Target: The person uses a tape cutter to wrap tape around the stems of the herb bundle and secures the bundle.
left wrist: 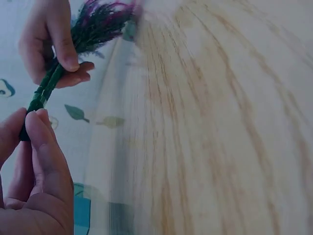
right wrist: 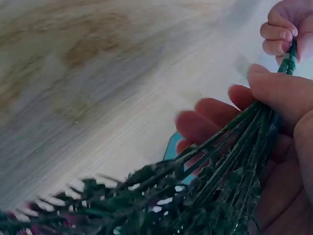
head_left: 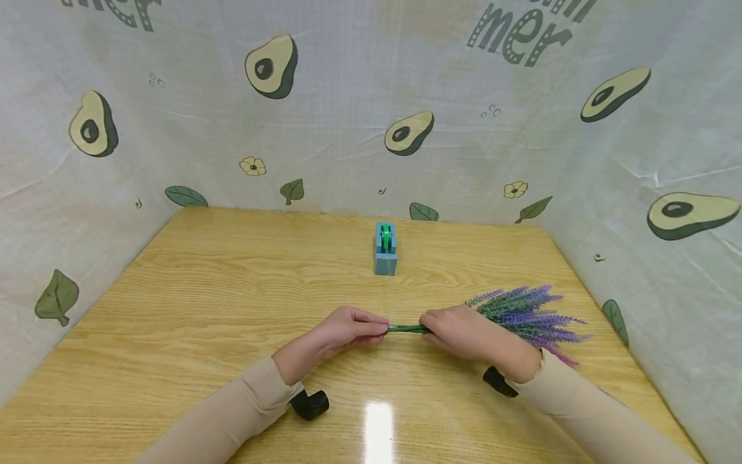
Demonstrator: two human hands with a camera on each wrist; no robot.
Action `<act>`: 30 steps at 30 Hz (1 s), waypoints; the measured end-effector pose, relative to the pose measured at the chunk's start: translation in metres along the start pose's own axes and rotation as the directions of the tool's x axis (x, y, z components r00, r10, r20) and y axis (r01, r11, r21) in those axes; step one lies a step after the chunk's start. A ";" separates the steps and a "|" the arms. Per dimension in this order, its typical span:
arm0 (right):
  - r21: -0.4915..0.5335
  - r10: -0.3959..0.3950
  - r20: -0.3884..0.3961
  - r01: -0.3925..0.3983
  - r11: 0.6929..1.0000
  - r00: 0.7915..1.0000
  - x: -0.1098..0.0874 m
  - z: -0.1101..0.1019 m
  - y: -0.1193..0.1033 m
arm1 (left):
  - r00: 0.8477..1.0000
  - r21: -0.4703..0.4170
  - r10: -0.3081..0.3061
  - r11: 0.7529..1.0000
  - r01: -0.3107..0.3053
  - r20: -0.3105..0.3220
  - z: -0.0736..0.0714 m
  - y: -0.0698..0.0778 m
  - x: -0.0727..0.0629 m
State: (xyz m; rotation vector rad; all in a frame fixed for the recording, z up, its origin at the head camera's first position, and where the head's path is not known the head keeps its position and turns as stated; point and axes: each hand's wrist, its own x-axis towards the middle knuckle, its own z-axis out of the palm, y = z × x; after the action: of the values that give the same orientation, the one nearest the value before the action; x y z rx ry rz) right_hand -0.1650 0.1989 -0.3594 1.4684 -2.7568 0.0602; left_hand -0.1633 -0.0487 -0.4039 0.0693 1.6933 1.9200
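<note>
A bunch of artificial lavender [head_left: 524, 316] extends sideways between both hands, its purple heads fanned out to the right. My left hand [head_left: 350, 327] pinches the stem ends between thumb and fingers. Closer to the flowers, my right hand [head_left: 464, 330] grips the gathered green stems. A bare stretch of stems [left wrist: 48, 88] runs between the hands, with a shiny band [right wrist: 289, 59] around it near the left fingertips. In the right wrist view the stems [right wrist: 244, 134] spread out across the right palm toward the leaves.
A blue tape dispenser [head_left: 386, 250] holding a green roll stands on the wooden table [head_left: 261, 270] beyond the hands. A pale cloth [head_left: 348, 129] printed with avocados and leaves walls the back and sides. Black wrist-camera pieces [head_left: 310, 405] hang beneath the sleeves.
</note>
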 end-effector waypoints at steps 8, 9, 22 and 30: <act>0.248 0.024 0.097 -0.048 0.968 0.995 0.006 -0.009 0.004 | 0.999 -0.007 0.032 0.999 -0.032 -0.021 0.001 0.002 0.001; 0.288 0.034 0.121 -0.068 0.955 0.992 0.006 -0.010 0.005 | 0.999 -0.009 0.034 0.999 -0.034 -0.026 0.000 0.002 0.001; 0.594 -0.030 0.356 -0.201 0.779 0.934 0.015 -0.028 0.024 | 0.996 0.097 0.088 0.991 -0.087 -0.001 0.000 0.006 0.003; 0.571 -0.053 0.321 -0.149 0.807 0.945 0.020 -0.026 0.031 | 0.999 0.069 0.044 0.997 -0.045 0.014 0.001 0.006 0.005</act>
State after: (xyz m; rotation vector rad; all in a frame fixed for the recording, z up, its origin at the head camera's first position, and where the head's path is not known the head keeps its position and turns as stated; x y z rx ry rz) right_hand -0.2016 0.2008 -0.3333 1.6383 -3.2266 0.8309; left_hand -0.1693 -0.0464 -0.3996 0.1466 1.7640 1.8886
